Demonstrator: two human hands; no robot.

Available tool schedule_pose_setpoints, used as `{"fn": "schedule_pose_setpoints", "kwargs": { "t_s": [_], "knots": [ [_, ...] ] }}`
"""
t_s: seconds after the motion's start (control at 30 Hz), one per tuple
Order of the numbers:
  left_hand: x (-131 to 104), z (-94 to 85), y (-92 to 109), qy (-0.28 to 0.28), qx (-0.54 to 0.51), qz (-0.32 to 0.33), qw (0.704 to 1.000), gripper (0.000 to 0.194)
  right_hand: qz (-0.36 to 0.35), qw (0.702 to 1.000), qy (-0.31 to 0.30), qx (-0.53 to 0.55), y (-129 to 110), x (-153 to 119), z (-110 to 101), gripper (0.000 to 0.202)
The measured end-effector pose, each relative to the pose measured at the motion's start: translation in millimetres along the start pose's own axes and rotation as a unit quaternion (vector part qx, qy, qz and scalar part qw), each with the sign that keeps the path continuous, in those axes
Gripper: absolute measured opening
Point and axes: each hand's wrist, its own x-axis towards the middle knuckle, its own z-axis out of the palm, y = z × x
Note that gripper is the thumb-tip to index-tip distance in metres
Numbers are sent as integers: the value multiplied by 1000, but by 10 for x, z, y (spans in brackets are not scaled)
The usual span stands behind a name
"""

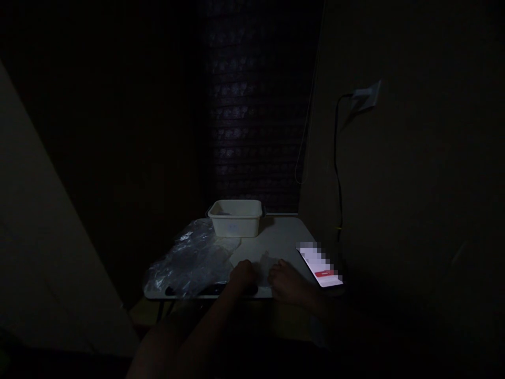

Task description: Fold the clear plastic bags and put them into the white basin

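In dim light, my left hand (pixel 243 273) is closed near the front edge of the white table (pixel 284 229), beside a pale sheet (pixel 239 256). My right hand (pixel 283 280) is a little to its right with curled fingers. Between the two hands lies a faint, thin translucent piece (pixel 266 261); both hands seem to be at its sides, but the grip is too dark to make out. Crumpled clear plastic (pixel 189 258) covers the table's left part. Behind the hands stands a white rectangular tub (pixel 236 226).
A lit phone or tablet (pixel 321 266) lies at the table's right edge. A dark cable (pixel 336 158) hangs from a wall plug (pixel 365 98) on the right. A dark blind (pixel 252 116) with a cord is behind the table.
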Motion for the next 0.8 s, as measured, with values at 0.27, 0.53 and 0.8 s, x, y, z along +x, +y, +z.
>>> {"fn": "schedule_pose_setpoints", "kwargs": {
  "t_s": [0.27, 0.53, 0.8],
  "knots": [
    [32, -72, 36, -52, -187, 2, 981, 39, 97, 994, 46, 36, 151, 0, -113, 16],
    [30, 29, 39, -130, -613, -17, 779, 9, 68, 979, 75, 175, 139, -34, -168, 21],
    [41, -18, 127, -83, -638, 28, 765, 32, 343, 576, 28, 742, 280, 35, 67, 43]
  ]
}}
